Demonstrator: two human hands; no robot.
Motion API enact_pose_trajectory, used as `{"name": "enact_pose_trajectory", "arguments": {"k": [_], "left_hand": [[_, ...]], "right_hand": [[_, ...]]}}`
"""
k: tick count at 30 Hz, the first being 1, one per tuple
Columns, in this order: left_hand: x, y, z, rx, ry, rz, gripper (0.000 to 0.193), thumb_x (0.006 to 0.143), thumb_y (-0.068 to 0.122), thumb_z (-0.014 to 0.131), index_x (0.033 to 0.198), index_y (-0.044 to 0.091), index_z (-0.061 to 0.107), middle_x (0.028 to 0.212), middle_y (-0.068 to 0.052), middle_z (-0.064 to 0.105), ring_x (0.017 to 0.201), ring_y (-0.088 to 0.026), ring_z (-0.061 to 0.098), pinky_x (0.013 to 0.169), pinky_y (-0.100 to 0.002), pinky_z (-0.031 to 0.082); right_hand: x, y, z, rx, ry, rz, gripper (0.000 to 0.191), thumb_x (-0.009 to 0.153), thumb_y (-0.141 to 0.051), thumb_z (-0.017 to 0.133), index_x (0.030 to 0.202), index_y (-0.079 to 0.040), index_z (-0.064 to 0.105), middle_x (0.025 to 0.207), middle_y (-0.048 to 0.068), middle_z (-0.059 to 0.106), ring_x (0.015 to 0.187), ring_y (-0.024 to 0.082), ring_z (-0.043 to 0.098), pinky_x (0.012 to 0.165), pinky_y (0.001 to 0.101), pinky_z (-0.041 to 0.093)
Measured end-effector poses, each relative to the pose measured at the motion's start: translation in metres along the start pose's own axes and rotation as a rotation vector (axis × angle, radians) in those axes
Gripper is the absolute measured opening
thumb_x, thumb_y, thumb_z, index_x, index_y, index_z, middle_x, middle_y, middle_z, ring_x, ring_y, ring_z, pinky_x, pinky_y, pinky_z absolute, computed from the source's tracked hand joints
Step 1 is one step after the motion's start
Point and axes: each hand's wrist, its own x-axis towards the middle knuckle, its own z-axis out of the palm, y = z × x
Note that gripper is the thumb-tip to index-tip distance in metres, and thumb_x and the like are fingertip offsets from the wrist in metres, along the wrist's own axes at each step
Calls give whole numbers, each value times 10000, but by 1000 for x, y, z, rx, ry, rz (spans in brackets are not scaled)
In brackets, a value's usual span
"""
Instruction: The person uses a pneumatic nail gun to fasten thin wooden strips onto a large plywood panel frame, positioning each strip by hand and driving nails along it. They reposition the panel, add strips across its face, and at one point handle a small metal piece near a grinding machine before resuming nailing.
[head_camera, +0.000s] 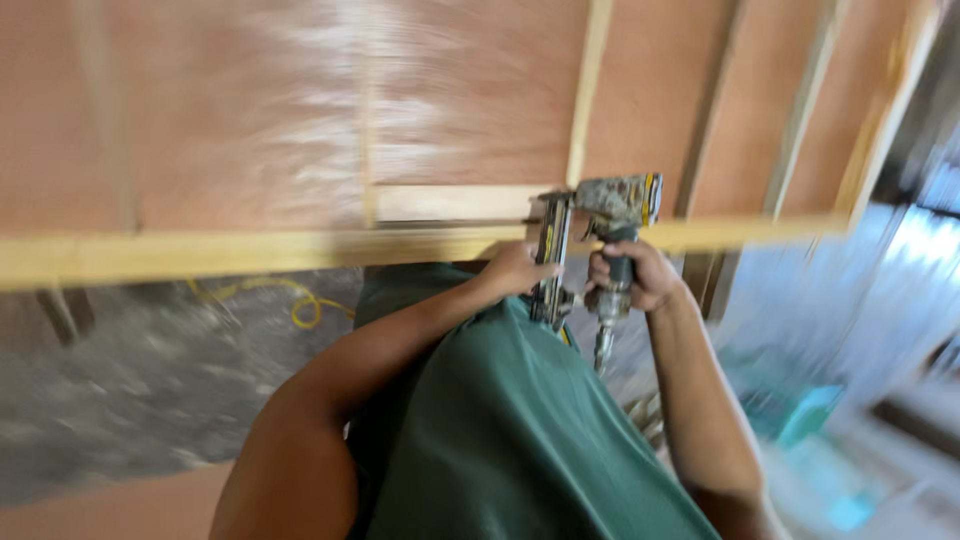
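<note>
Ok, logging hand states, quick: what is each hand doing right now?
Left hand: closed on the long wooden strip beside the nail gun.
Right hand: closed around the nail gun's handle.

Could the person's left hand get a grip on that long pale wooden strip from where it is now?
Probably yes. The left hand sits just under the wooden strip, beside the nail gun that the right hand grips, and nothing lies between. The blur hides whether it touches already.

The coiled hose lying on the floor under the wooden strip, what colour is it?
The hose is yellow, seen in the head view, blurred, left of the left hand.
</note>
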Motion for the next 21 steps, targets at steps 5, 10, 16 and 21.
{"name": "enact_pose_trajectory", "arguments": {"k": [5, 10, 16, 21], "left_hand": [[56, 4, 46, 442, -223, -88, 428, 884, 474, 756, 940, 51, 727, 717, -93, 732, 621, -195, 723, 634, -374, 574], [74, 16, 19, 696, 472, 373, 155, 967, 172, 591, 996, 57, 691, 894, -167, 670, 851, -365, 655, 764, -494, 519], [85, 56, -11, 1092, 921, 480, 119, 1008, 165, 582, 993, 55, 625, 946, -153, 665, 923, -368, 603, 845, -491, 445], [81, 38, -18, 1121, 918, 242, 137, 1065, 196, 574, 1031, 80, 638, 991, -154, 678, 978, -359, 612, 892, -510, 467]], "right_hand": [[-31, 28, -89, 265, -21, -147, 191, 907, -199, 628, 1028, -62, 574, 691, 60, 518, 568, 186, 498, 680, 400, 502], [-11, 34, -153, 302, -108, -61, 304, 900, -211, 607, 1138, -27, 653, 623, 45, 471, 503, 175, 464, 595, 372, 467], [48, 20, -194, 303, -313, 19, 167, 972, -149, 562, 937, 1, 498, 687, 95, 492, 534, 214, 459, 697, 444, 513], [73, 25, -182, 452, -418, 101, 226, 941, -98, 522, 1150, -19, 553, 696, 65, 502, 555, 185, 475, 661, 390, 474]]}}
